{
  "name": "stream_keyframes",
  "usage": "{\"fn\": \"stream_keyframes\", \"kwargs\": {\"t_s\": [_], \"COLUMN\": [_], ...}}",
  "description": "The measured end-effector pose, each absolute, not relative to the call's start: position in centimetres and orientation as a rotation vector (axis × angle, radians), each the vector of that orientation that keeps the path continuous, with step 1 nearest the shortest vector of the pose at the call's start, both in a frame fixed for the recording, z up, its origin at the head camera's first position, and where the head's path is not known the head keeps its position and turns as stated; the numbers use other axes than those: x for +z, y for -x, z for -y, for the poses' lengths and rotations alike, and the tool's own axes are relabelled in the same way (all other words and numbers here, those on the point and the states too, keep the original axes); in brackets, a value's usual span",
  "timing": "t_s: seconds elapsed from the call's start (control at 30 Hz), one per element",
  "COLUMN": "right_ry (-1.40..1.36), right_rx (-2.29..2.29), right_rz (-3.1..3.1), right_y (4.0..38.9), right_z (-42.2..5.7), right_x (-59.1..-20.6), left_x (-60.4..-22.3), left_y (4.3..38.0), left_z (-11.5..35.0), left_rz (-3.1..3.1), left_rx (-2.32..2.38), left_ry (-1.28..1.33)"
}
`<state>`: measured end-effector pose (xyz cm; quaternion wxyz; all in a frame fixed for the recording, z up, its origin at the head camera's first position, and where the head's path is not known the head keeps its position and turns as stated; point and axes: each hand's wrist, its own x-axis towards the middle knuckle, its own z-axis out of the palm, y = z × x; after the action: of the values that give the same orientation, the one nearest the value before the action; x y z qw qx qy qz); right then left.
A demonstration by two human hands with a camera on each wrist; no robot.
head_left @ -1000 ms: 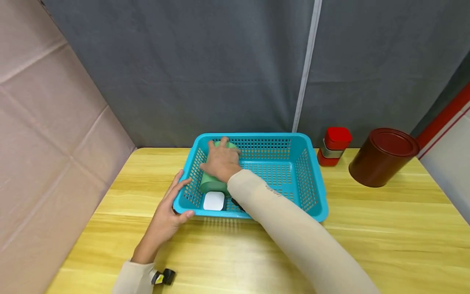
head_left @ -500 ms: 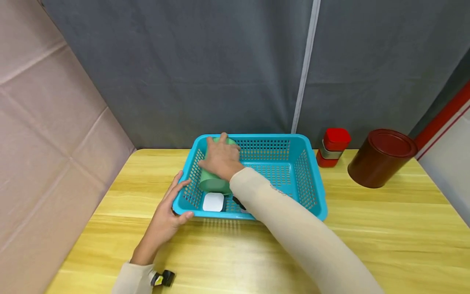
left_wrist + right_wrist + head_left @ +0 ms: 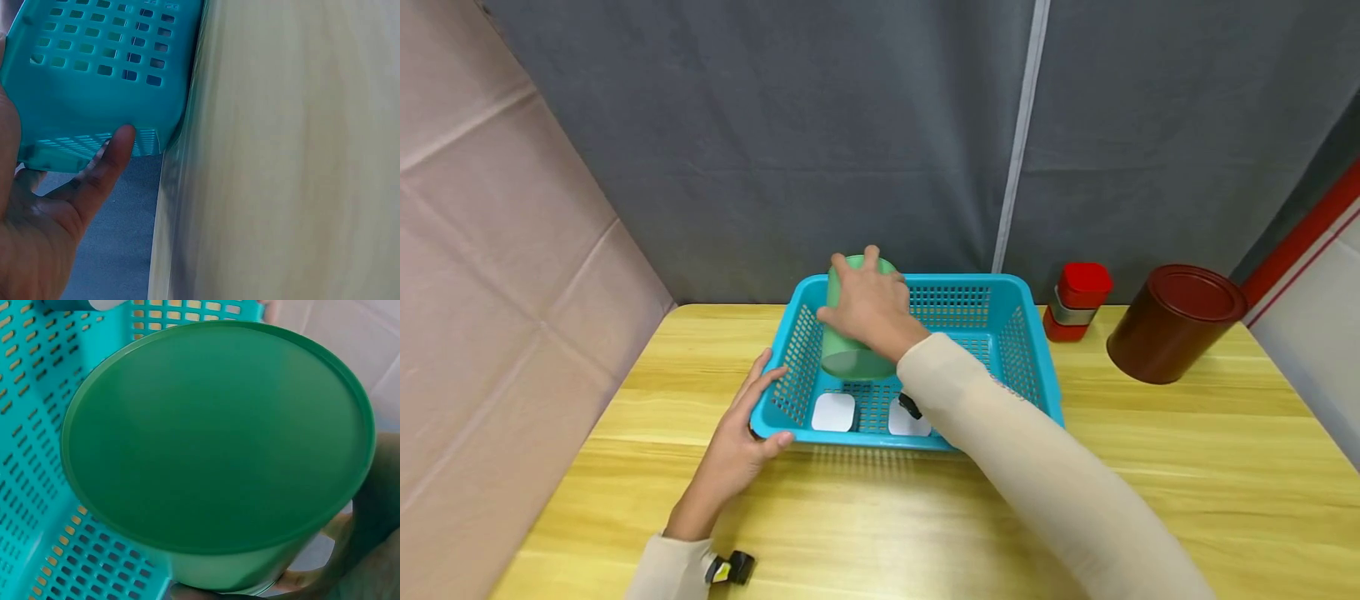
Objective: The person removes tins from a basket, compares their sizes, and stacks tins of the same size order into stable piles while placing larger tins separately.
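In the head view, my right hand (image 3: 874,304) grips a green canister (image 3: 857,360) from above. The canister hangs tilted over the left half of the blue basket (image 3: 1047,367), one round end toward me. That green end (image 3: 219,437) fills the right wrist view, with fingers partly seen behind it. My left hand (image 3: 736,442) holds the basket's near left corner, thumb at the front rim and fingers over the left rim. In the left wrist view, one finger (image 3: 109,165) touches the basket's outside. Two white-topped square items (image 3: 833,412) lie along the basket's front wall; my right sleeve partly covers the right one.
Right of the basket stands a small red stack (image 3: 1078,302) with a grey band round its middle. Beside it is a dark red-brown lidded canister (image 3: 1176,325). The wooden table (image 3: 865,533) meets a grey curtain (image 3: 820,167) behind and a pale wall on the left.
My right hand has lifted the green canister from the basket's left side, up and slightly right. The right white-topped item has come into view. My left hand has stayed at the corner.
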<state>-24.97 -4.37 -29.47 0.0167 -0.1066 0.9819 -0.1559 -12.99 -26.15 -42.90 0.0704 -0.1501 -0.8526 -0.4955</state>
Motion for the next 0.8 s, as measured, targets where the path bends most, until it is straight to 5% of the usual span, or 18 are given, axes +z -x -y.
{"fn": "stream_keyframes", "kwargs": {"t_s": [0.8], "right_ry": [0.322], "right_rx": [-0.694], "right_rz": [-3.189], "right_y": [21.5], "right_z": [-2.2], "right_x": [-25.5], "left_x": [-43.2], "left_y": [13.3], "left_z": [26.6], "left_rz": [2.554], "left_rx": [-1.475], "left_ry": [0.437]}}
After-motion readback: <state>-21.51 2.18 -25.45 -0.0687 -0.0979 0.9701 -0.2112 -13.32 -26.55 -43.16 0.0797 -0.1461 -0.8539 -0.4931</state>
